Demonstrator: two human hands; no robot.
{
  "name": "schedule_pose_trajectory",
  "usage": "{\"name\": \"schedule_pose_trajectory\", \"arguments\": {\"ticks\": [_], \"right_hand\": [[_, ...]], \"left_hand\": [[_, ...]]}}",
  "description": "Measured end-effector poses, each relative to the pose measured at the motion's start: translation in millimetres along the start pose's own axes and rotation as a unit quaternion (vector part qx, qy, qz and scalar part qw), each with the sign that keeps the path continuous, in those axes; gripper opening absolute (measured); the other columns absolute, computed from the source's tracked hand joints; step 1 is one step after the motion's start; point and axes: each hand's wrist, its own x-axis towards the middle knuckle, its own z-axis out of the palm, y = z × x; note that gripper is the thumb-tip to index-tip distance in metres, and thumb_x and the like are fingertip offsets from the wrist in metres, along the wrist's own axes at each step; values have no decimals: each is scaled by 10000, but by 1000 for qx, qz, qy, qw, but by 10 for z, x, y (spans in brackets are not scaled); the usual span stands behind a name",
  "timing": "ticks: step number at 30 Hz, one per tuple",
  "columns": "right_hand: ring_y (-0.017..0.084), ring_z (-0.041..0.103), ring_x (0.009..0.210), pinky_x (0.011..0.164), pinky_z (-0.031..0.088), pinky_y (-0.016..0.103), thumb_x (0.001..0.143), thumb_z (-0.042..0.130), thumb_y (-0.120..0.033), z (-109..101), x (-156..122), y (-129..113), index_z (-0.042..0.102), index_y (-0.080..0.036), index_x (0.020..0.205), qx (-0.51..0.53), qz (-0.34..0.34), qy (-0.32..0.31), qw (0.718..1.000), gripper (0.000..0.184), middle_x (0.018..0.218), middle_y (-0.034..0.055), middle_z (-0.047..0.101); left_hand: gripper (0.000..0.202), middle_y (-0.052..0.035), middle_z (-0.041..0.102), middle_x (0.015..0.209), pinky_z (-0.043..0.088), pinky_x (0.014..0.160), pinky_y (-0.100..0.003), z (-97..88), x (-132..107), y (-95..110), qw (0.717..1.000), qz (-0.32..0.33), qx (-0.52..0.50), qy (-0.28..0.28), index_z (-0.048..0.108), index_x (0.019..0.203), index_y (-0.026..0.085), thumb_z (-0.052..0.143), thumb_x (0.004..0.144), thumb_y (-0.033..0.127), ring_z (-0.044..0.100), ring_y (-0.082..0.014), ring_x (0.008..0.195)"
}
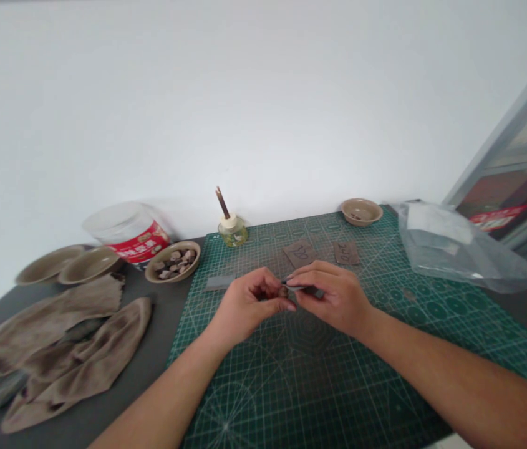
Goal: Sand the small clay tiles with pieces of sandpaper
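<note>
My left hand pinches a small round brown piece between thumb and fingertips; its kind is too small to make out. My right hand is closed on a thin grey piece of sandpaper, its edge against or very near the brown piece. Both hands meet above the green cutting mat. Just behind them lie two brown sandpaper pieces with handwritten numbers, one partly behind my right hand, the other farther right. A grey strip lies left of my left hand.
A bowl of small brownish lumps stands left of the mat, near two more bowls, a plastic tub and brown cloths. At the back are a glass jar and a small bowl. A clear plastic bag lies right.
</note>
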Motion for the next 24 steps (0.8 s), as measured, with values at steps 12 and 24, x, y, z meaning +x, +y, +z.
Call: {"name": "schedule_pose_trajectory", "arguments": {"ticks": [12,24], "right_hand": [[158,702,845,780,572,278,812,694,-177,12,-10,-11,704,-234,924,44,42,-20,998,126,908,32,746],[162,703,829,765,562,281,815,687,-172,34,14,9,695,-237,923,52,63,-1,997,126,898,26,750]], "left_hand": [[258,2,654,669,434,575,-227,0,-5,-34,1000,-10,-13,-3,601,735,154,832,675,252,578,-120,609],[299,19,642,648,427,542,-199,41,5,-23,998,-22,-65,-3,559,707,153,846,645,207,565,-98,575]]}}
